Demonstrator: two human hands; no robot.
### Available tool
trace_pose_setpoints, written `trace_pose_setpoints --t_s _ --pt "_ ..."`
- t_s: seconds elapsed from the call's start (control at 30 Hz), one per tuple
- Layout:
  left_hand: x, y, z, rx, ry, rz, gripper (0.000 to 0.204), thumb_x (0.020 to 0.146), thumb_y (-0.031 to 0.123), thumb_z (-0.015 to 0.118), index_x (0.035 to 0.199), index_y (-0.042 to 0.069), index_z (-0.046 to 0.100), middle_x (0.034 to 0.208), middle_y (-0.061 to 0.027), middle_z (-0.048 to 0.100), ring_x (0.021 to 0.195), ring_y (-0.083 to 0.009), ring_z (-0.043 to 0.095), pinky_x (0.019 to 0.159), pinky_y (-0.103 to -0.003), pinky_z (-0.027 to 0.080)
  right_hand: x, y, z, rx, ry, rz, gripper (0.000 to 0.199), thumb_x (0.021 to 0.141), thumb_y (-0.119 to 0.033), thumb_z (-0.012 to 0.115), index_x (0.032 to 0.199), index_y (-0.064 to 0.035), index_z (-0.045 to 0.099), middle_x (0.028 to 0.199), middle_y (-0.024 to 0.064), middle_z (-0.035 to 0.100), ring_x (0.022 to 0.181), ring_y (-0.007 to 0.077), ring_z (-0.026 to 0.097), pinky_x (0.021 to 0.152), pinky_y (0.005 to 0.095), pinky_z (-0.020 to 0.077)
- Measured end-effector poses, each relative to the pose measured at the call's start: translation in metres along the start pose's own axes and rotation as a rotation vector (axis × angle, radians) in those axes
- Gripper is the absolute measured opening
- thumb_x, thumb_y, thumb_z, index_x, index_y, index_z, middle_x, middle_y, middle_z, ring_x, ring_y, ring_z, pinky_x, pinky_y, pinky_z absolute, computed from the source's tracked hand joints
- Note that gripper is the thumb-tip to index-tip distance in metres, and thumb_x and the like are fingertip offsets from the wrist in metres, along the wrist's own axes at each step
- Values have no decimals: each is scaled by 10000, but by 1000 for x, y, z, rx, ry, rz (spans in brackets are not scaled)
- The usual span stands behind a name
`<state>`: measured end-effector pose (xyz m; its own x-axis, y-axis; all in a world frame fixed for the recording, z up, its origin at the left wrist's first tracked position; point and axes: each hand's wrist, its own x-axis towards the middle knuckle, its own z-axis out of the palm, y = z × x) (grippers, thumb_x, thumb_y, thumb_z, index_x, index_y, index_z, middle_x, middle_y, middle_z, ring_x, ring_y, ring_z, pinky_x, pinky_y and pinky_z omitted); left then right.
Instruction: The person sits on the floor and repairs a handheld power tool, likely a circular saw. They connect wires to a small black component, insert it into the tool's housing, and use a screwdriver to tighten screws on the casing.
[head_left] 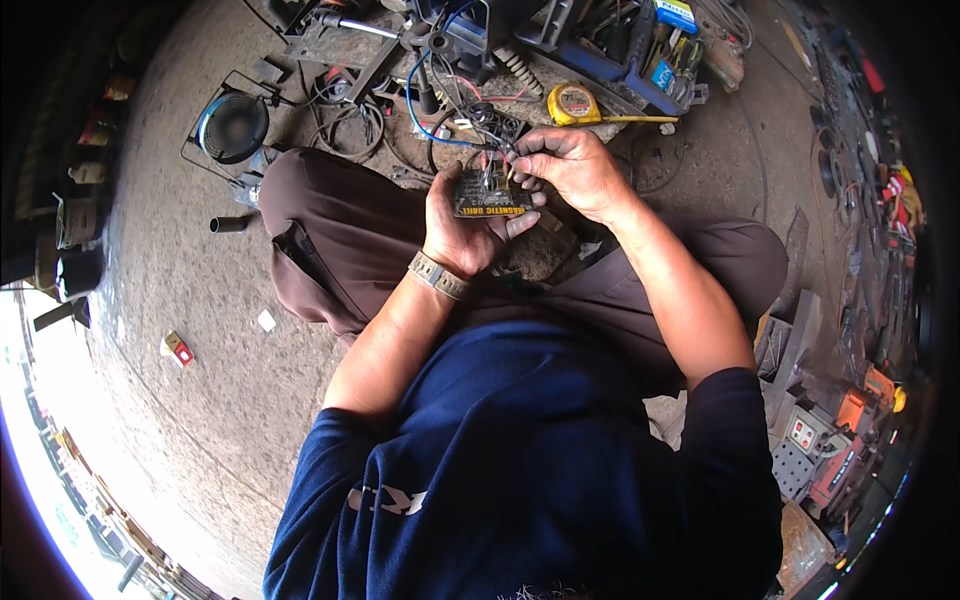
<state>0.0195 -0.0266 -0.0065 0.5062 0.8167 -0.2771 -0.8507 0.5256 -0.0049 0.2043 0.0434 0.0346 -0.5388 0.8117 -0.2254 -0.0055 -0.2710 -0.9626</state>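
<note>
Above the concrete floor (pixel 230 300), the left hand (pixel 456 228) gripped a dark panel (pixel 482 202) between the knees, with thin wires (pixel 493 168) seemingly pinched by the right hand (pixel 572 166), apparently mid-wiring, the next move likely calling for a steady panel.

Head-worn fisheye, facing down, close above hands (pixel 458 235) (pixel 575 170)

We view a workshop with a worn concrete floor (pixel 210 390). We identify it by the yellow tape measure (pixel 574 103), hand tools (pixel 688 57) and red machine (pixel 833 474).
</note>
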Motion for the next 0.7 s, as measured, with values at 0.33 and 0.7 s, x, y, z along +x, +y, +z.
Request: trace_pose_setpoints --t_s 0.33,0.7 --pt "0 2 -2 -67 -66 -44 656 1030 538 260 1355 38 536 1255 -255 642 1086 -510 657 870 -564 609 -4 -4 2 12 -38 -42 115 977 -86 693 1067 -16 705 878 52 709 732 105 653 592 248 545" --pt "2 7 0 -70 -203 -154 704 1034 552 276 1373 -12 527 1242 -347 610 1076 -527 655 836 -535 637 -1 -11 -8 -57 -145 -89 111 948 -35 712 1054 -4 728 1005 37 688 878 131 704 780 253 576"
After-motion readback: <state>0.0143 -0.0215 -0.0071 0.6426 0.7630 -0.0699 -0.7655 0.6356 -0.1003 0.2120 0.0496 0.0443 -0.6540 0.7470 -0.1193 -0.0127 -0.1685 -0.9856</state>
